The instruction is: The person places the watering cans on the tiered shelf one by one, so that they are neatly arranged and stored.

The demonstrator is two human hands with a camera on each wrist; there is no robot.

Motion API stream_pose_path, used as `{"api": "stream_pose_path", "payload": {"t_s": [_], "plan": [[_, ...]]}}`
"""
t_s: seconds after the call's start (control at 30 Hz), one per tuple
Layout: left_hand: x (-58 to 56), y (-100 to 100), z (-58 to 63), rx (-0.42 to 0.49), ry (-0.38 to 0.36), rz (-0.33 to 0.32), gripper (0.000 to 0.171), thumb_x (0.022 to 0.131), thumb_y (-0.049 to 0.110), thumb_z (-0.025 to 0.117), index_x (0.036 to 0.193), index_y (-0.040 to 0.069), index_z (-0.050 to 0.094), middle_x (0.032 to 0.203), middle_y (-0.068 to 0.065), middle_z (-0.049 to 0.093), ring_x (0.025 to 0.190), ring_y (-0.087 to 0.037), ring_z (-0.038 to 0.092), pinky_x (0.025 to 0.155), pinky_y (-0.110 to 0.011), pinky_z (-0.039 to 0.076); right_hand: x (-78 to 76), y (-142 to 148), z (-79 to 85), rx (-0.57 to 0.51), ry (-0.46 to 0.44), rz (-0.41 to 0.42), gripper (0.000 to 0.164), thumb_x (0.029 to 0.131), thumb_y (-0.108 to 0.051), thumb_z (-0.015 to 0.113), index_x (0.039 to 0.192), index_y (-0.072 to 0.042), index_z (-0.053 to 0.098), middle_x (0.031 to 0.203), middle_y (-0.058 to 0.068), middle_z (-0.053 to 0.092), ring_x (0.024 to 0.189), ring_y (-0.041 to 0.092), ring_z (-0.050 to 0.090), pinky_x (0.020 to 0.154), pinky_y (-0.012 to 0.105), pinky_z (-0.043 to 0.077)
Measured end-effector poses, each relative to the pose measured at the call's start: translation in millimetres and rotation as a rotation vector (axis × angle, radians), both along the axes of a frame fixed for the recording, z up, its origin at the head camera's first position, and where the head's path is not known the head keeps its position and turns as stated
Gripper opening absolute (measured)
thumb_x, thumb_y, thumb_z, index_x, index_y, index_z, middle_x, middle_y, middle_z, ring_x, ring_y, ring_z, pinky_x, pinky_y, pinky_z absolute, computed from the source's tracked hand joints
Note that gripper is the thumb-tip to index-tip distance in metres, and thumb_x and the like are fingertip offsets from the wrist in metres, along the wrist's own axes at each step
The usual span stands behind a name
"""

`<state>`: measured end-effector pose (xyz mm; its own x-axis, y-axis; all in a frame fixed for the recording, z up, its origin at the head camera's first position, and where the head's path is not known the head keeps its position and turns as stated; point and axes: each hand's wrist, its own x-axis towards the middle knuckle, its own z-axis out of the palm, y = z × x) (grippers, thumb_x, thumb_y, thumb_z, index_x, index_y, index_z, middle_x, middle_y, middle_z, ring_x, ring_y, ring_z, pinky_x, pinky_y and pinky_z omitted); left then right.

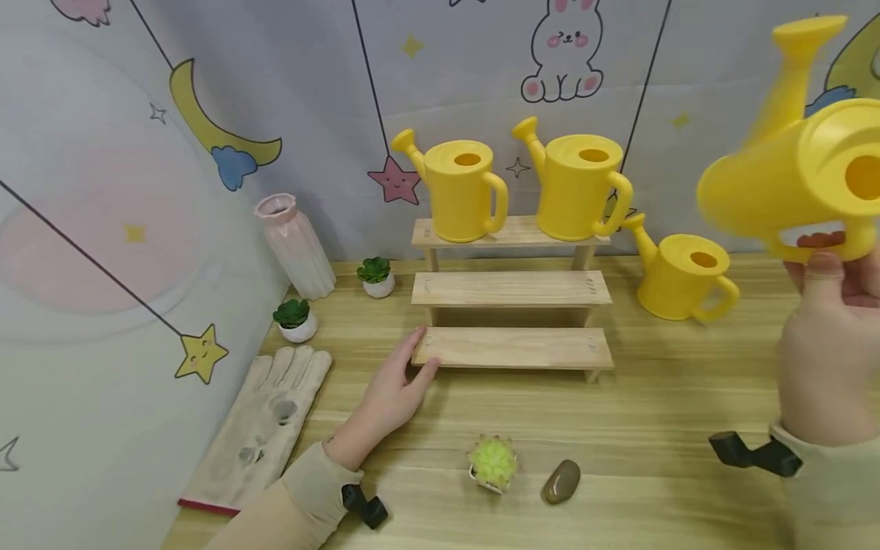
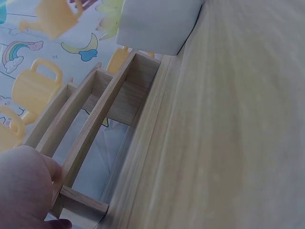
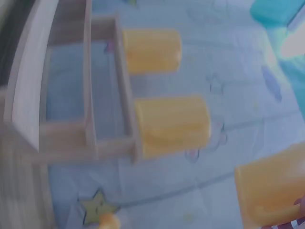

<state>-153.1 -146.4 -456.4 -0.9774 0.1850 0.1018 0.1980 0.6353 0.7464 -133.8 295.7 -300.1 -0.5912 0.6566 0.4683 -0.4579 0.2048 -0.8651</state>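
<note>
My right hand [image 1: 835,344] is raised at the right and grips the handle of a yellow watering can [image 1: 777,183], which is tipped onto its side in the air. In the right wrist view only part of this can [image 3: 271,186] shows, at the lower right. My left hand [image 1: 388,393] holds the left end of the lowest board of a three-step wooden stand [image 1: 516,347], thumb at the front edge and fingers at the back corner. Two more watering cans [image 1: 459,191] stand upright on the top step. Another yellow watering can [image 1: 677,279] stands on the table right of the stand.
Left of the stand are a pink-white vase [image 1: 299,248], two small potted succulents [image 1: 376,279] and a pair of stained work gloves [image 1: 264,420]. A light green succulent [image 1: 492,462] and a brown stone [image 1: 561,481] lie in front. A printed curtain [image 1: 289,46] hangs behind.
</note>
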Motion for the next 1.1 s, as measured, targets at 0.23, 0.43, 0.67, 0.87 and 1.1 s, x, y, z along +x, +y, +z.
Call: {"api": "stream_pose_path", "payload": {"t_s": [0.23,0.43,0.67,0.87,1.1], "plan": [[0.1,-0.2,0.2,0.005,-0.003,-0.002,0.068,0.104,0.053,0.051,0.163,0.026,0.029,0.168,-0.004,0.032,0.156,-0.023,0.030,0.126,-0.051,0.031,12.2,-56.1,4.6,-0.026,0.375,0.303,0.028,0.089,0.009,0.070,0.110,0.027,0.064,0.095,0.020,0.077,0.083,0.020,0.076,0.084,0.024,0.061],[-0.8,-0.4,-0.7,-0.001,-0.009,0.003,0.067,0.104,0.055,0.050,0.162,0.030,0.028,0.169,-0.004,0.032,0.156,-0.023,0.030,0.126,-0.051,0.030,12.5,-89.6,-5.0,0.006,0.336,0.515,0.035,0.087,0.019,0.067,0.121,0.025,0.061,0.099,0.016,0.079,0.086,0.018,0.075,0.083,0.023,0.061],[-1.4,-1.4,-0.4,0.000,-0.012,0.000,0.068,0.104,0.055,0.050,0.163,0.027,0.029,0.169,-0.004,0.031,0.156,-0.023,0.029,0.126,-0.051,0.030,-6.1,-118.3,-19.2,0.223,0.110,0.587,0.032,0.087,0.010,0.073,0.119,0.013,0.070,0.100,-0.001,0.079,0.094,0.009,0.074,0.081,0.016,0.059],[-1.9,-1.3,-1.0,-0.007,0.002,-0.006,0.068,0.104,0.054,0.049,0.163,0.026,0.029,0.169,-0.004,0.032,0.156,-0.022,0.029,0.126,-0.050,0.030,-21.9,-140.0,-31.1,0.403,-0.047,0.569,0.030,0.090,-0.004,0.075,0.120,-0.001,0.075,0.098,-0.018,0.076,0.094,-0.002,0.072,0.077,0.014,0.059],[-2.2,-1.0,-1.4,-0.013,0.015,-0.008,0.066,0.105,0.053,0.048,0.162,0.026,0.030,0.168,-0.001,0.033,0.157,-0.020,0.029,0.127,-0.048,0.029,-31.2,-158.9,-35.9,0.514,-0.225,0.594,0.027,0.093,-0.019,0.075,0.119,-0.010,0.077,0.107,0.012,0.078,0.092,-0.008,0.069,0.077,0.012,0.058]]}}
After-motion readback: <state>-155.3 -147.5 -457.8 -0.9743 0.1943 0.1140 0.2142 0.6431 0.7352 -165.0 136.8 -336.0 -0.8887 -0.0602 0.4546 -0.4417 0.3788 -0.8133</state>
